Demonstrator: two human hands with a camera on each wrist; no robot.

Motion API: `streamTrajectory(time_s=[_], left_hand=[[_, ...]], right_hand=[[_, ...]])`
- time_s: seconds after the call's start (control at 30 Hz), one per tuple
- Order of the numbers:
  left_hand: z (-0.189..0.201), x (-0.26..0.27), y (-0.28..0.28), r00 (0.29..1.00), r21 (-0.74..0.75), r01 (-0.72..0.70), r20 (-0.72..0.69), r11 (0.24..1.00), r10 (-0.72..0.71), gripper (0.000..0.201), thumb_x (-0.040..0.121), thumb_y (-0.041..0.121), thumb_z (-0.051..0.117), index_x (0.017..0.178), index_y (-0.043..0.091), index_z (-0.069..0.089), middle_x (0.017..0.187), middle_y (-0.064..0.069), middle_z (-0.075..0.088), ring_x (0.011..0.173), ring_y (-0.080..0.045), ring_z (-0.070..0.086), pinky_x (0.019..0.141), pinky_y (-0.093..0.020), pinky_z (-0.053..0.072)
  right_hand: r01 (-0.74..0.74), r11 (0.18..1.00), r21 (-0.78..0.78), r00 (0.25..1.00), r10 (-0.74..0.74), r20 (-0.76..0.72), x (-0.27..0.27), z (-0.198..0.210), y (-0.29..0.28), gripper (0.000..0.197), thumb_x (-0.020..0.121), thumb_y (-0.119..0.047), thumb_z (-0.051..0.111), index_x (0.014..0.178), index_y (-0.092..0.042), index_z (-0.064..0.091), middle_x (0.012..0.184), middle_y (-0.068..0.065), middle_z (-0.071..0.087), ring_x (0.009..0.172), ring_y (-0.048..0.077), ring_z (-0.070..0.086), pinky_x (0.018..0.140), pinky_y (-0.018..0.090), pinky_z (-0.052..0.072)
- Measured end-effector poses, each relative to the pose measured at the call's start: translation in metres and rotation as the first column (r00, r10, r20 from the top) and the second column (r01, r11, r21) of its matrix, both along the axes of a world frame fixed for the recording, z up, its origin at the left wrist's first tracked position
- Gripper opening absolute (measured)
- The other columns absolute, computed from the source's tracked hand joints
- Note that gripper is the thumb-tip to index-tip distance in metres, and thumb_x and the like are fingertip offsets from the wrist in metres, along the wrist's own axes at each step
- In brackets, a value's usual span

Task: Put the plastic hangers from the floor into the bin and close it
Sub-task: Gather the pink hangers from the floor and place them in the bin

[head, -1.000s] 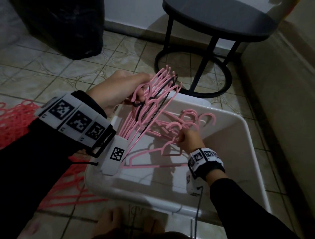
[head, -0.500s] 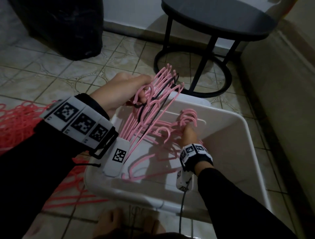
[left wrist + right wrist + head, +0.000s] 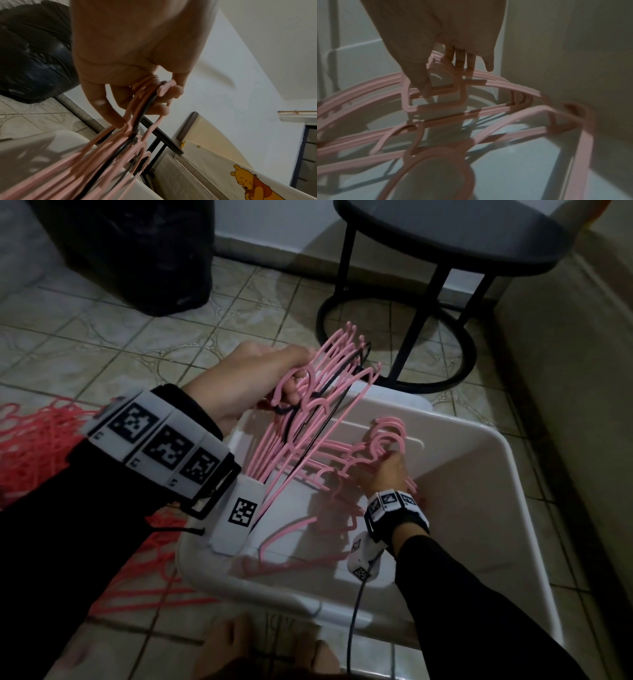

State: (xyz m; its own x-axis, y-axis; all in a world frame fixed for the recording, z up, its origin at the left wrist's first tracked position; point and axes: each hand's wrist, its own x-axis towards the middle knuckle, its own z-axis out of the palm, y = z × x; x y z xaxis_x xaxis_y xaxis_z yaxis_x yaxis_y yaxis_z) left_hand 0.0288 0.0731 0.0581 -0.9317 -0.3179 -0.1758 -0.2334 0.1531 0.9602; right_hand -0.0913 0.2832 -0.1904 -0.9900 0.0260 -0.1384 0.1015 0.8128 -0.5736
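Note:
A white plastic bin stands open on the tiled floor. My left hand grips a bundle of pink hangers, with one black hanger among them, held tilted over the bin's left side; its fingers curl through the hooks. My right hand is down inside the bin and pinches the necks of several pink hangers near the bottom. More pink hangers lie on the floor to the left. No lid shows.
A round black side table with a ring base stands just behind the bin. A black rubbish bag sits at the back left. A beige bed edge runs along the right. Bare feet are at the bin's near edge.
My right hand has lowered its hangers deeper into the bin and toward the far wall. The left hand's bundle has stayed almost still.

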Motion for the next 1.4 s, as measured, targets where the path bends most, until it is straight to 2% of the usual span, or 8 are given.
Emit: streamTrajectory(time_s=[0.13, 0.27, 0.37, 0.57, 0.9, 1.0, 1.13, 1.4], left_hand=[[0.0, 0.0, -0.001, 1.0, 0.01, 0.005, -0.009, 1.0, -0.005, 0.046, 0.087, 0.04, 0.061, 0.046, 0.02, 0.056, 0.048, 0.003, 0.058, 0.054, -0.014, 0.056, 0.065, -0.027, 0.045], [0.001, 0.0, 0.001, 1.0, 0.002, 0.019, 0.0, 1.0, -0.019, 0.045, 0.088, 0.04, 0.059, 0.048, 0.02, 0.059, 0.048, 0.004, 0.058, 0.055, -0.014, 0.055, 0.063, -0.026, 0.045], [0.004, 0.001, 0.003, 1.0, -0.002, 0.017, 0.002, 1.0, -0.017, 0.037, 0.09, 0.039, 0.058, 0.059, 0.018, 0.055, 0.045, 0.007, 0.054, 0.055, -0.012, 0.054, 0.063, -0.024, 0.044], [0.018, 0.007, 0.011, 0.998, 0.027, -0.002, -0.058, 1.0, 0.003, 0.029, 0.093, 0.035, 0.056, 0.071, 0.015, 0.057, 0.046, 0.01, 0.045, 0.045, -0.005, 0.05, 0.067, -0.026, 0.049], [0.079, 0.013, -0.006, 0.976, -0.034, -0.055, -0.212, 0.998, 0.047, 0.027, 0.097, 0.034, 0.052, 0.082, 0.012, 0.056, 0.04, 0.01, 0.042, 0.039, -0.003, 0.044, 0.055, -0.023, 0.042], [0.103, 0.018, -0.016, 0.967, -0.093, -0.107, -0.243, 0.99, 0.082, 0.023, 0.097, 0.033, 0.051, 0.086, 0.013, 0.056, 0.037, 0.01, 0.042, 0.034, -0.003, 0.042, 0.041, -0.014, 0.039], [0.108, 0.02, -0.017, 0.979, -0.151, -0.059, -0.202, 0.987, 0.027, 0.025, 0.097, 0.033, 0.05, 0.089, 0.01, 0.058, 0.042, 0.008, 0.044, 0.035, -0.004, 0.042, 0.038, -0.013, 0.04], [0.073, 0.015, 0.032, 0.966, -0.308, 0.223, -0.06, 0.925, -0.253, 0.067, 0.088, 0.069, 0.036, 0.07, 0.01, 0.06, 0.059, -0.002, 0.054, 0.059, -0.017, 0.054, 0.07, -0.035, 0.047]], right_hand=[[-0.086, 0.985, 0.153, 0.995, 0.076, 0.07, 0.013, 0.023, 0.005, 0.035, 0.076, -0.04, 0.072, 0.103, -0.027, 0.054, 0.102, -0.001, 0.059, 0.092, 0.023, 0.06, 0.086, 0.039, 0.051], [-0.321, 0.939, 0.121, 0.945, 0.31, 0.103, 0.02, 0.04, 0.01, 0.019, 0.095, -0.01, 0.051, 0.107, -0.014, 0.064, 0.124, 0.007, 0.059, 0.107, 0.022, 0.059, 0.096, 0.026, 0.045], [-0.305, 0.951, 0.047, 0.952, 0.306, -0.013, 0.021, 0.055, 0.014, 0.02, 0.096, -0.008, 0.045, 0.099, -0.021, 0.059, 0.105, 0.012, 0.066, 0.09, 0.027, 0.066, 0.087, 0.044, 0.054], [-0.172, 0.91, 0.378, 0.967, 0.23, -0.112, 0.02, 0.126, 0.018, 0.025, 0.098, -0.015, 0.042, 0.119, -0.01, 0.053, 0.102, 0.017, 0.066, 0.093, 0.034, 0.063, 0.077, 0.039, 0.048], [-0.284, 0.953, 0.108, 0.945, 0.297, -0.139, 0.034, 0.182, 0.03, 0.029, 0.098, -0.003, 0.039, 0.122, 0.003, 0.056, 0.112, 0.02, 0.063, 0.093, 0.026, 0.059, 0.063, 0.014, 0.031], [-0.467, 0.87, 0.159, 0.873, 0.482, -0.074, 0.053, 0.191, 0.032, 0.026, 0.097, -0.005, 0.043, 0.116, -0.001, 0.061, 0.113, 0.008, 0.063, 0.092, 0.016, 0.058, 0.073, 0.004, 0.033], [-0.617, 0.721, 0.316, 0.742, 0.667, -0.071, 0.067, 0.202, 0.033, 0.022, 0.093, -0.009, 0.054, 0.112, -0.009, 0.066, 0.117, 0.008, 0.064, 0.1, 0.017, 0.059, 0.09, 0.021, 0.04], [-0.619, 0.615, 0.489, 0.507, 0.788, -0.35, 0.074, 0.259, 0.003, 0.028, 0.085, -0.003, 0.054, 0.11, -0.009, 0.066, 0.116, 0.013, 0.065, 0.109, 0.028, 0.058, 0.099, 0.04, 0.042]])
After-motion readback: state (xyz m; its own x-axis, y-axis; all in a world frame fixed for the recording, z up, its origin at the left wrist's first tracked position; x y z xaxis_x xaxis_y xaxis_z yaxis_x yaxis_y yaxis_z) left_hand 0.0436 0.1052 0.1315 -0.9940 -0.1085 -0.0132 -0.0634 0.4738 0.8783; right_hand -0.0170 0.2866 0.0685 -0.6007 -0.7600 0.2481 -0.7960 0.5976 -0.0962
